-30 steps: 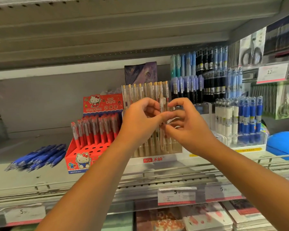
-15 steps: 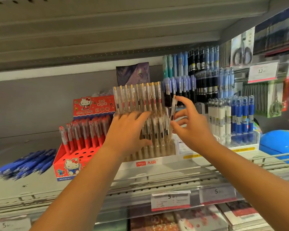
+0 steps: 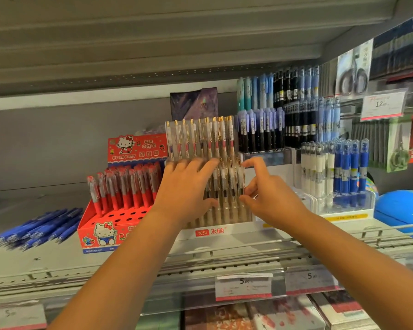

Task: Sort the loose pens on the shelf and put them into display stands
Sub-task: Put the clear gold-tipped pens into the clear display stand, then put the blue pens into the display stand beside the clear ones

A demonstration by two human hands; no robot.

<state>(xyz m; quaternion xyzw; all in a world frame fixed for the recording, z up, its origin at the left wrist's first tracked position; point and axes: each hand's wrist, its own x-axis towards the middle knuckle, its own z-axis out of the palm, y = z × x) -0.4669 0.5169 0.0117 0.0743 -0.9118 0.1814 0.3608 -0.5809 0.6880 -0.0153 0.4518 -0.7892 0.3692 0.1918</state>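
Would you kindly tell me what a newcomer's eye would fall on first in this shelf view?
Two hands meet at the clear pen stand mid-shelf: the left hand lies flat on its pens, the right hand pinches a clear pen at its right end. Left of it stands a bright red stand of red pens, and farther left loose blue pens lie on the shelf.
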